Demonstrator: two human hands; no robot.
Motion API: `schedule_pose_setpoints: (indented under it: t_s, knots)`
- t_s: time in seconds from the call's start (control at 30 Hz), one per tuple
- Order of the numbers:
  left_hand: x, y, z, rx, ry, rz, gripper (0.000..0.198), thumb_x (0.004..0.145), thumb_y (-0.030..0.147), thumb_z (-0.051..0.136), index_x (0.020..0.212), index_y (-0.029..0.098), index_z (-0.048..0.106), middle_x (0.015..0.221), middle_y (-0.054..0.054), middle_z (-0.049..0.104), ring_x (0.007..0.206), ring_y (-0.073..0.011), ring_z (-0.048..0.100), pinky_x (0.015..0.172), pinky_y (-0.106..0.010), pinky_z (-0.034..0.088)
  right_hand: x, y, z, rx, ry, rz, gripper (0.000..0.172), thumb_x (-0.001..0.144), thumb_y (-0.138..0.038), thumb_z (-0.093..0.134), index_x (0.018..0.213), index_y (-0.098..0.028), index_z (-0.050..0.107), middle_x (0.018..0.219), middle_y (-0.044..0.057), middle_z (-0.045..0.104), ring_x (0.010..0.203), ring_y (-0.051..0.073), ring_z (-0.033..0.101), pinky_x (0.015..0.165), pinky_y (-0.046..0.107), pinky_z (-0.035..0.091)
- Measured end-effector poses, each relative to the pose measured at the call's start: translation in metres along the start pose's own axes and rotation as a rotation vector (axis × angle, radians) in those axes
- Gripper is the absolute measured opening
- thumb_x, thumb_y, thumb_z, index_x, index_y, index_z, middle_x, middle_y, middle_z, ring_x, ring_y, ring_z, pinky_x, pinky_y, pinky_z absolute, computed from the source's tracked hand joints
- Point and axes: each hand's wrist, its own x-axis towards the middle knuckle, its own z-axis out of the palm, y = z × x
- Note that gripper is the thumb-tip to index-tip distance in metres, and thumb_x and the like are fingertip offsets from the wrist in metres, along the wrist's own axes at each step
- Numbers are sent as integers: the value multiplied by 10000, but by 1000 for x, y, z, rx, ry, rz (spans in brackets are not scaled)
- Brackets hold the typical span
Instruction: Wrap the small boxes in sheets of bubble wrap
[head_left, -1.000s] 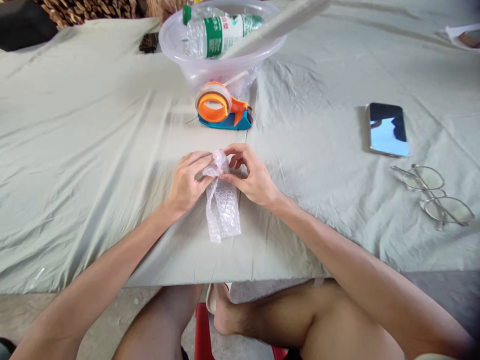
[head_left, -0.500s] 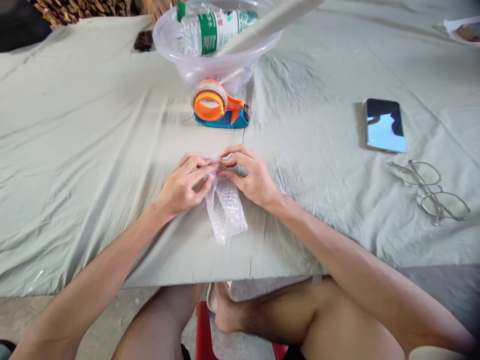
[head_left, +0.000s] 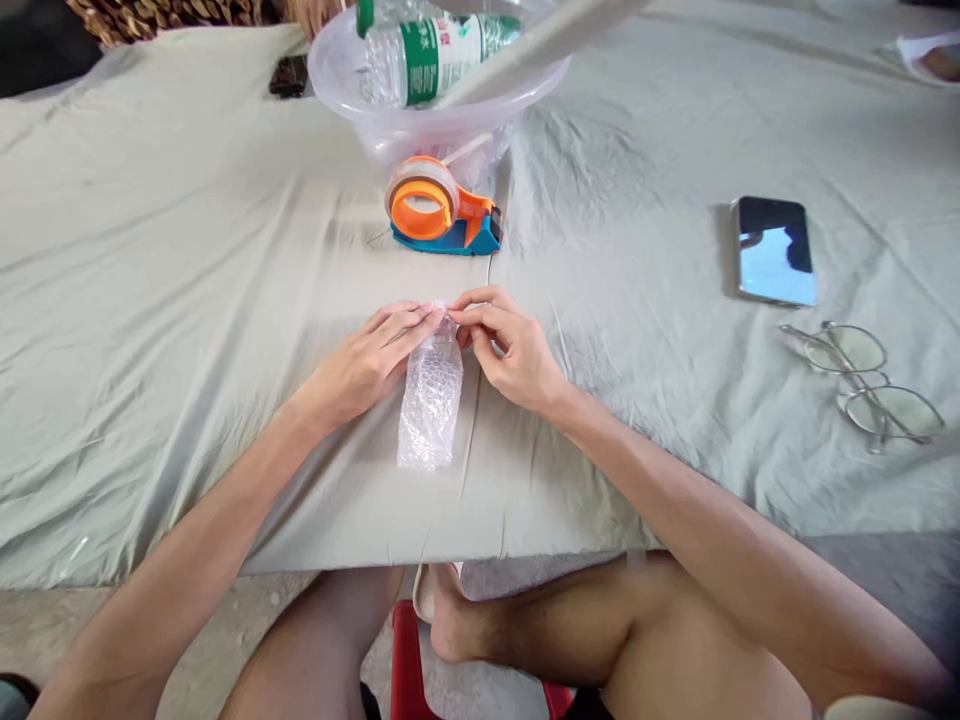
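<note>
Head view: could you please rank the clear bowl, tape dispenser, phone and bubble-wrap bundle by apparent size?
1. clear bowl
2. tape dispenser and bubble-wrap bundle, too alike to rank
3. phone

Ahead of you an orange and blue tape dispenser [head_left: 439, 210] sits on the pale green cloth [head_left: 165, 280], just before a clear plastic bowl [head_left: 439, 105] holding a green-labelled bottle [head_left: 431, 55]; to your right lie a phone [head_left: 775, 250] and, nearer you, spectacles [head_left: 862, 385].
</note>
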Motion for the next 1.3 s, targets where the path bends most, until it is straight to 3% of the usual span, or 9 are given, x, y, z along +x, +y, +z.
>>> schedule_pose_setpoints:
  t_s: [0.07, 0.17, 0.27, 0.4, 0.57, 0.83, 1.0, 1.3]
  knots:
    - [0, -2, 0, 30, 30, 19, 745, 1171, 121, 517, 1855, 282, 271, 1507, -149, 717, 1482, -308, 661, 1205, -534, 665, -2, 1, -5, -43, -91, -60, 482, 1032, -41, 485, 1372, -254, 752, 1450, 110, 664, 1083, 183, 763, 991, 407, 707]
    - [0, -3, 3, 54, 102, 32, 710, 1159, 123, 577, 1819, 288, 374, 1373, -121, 765, 1392, -292, 707, 1140, -493, 690, -4, 3, -11, -99, -205, -97, 586, 1003, -45, 554, 1519, -288, 689, 1563, 118, 612, 1282, 241, 732, 1119, 467, 688]
    - [2, -3, 9, 57, 178, 18, 613, 1147, 127, 618, 1729, 300, 533, 1282, -89, 791, 1318, -272, 737, 1082, -452, 700, -5, 4, -13, -105, -230, -99, 554, 1018, -84, 600, 1517, -311, 678, 1572, 109, 597, 1224, 248, 746, 1123, 504, 694]
    - [4, -2, 16, 58, 260, 16, 466, 1137, 152, 656, 1584, 282, 681, 1231, -76, 812, 1247, -262, 758, 1034, -435, 699, -2, 5, -9, -126, -185, -136, 372, 1017, -96, 652, 1333, -288, 688, 1491, 95, 623, 1153, 229, 745, 1090, 472, 697]
    - [7, -2, 22, 30, 332, 26, 218, 1086, 271, 795, 1303, 249, 803, 1134, -67, 837, 1146, -260, 782, 969, -417, 692, 4, 7, -1, -128, -162, -165, 289, 975, -37, 633, 1144, -262, 566, 1333, 77, 617, 948, 165, 692, 904, 373, 689]
    - [11, -1, 28, -76, 418, -46, 75, 1086, 307, 783, 1125, 244, 793, 1065, -50, 825, 1068, -238, 780, 942, -416, 660, 4, 2, -2, -135, -202, -136, 172, 1073, -156, 614, 1178, -272, 542, 1381, 101, 594, 942, 178, 661, 870, 385, 666]
    - [13, 2, 29, -42, 410, -56, 71, 1047, 270, 807, 1076, 245, 747, 1035, -39, 812, 1046, -245, 776, 924, -420, 658, 3, -5, -3, -163, -236, -110, 184, 1082, -201, 645, 1201, -276, 527, 1401, 99, 582, 943, 172, 644, 848, 371, 645]
    - [15, 14, 28, -42, 465, -84, 252, 1055, 203, 806, 875, 243, 634, 937, -7, 782, 1045, -220, 797, 871, -377, 670, 6, 1, 4, -198, -159, -126, 204, 1066, -210, 679, 1076, -272, 485, 1277, 76, 598, 828, 142, 573, 715, 328, 552]
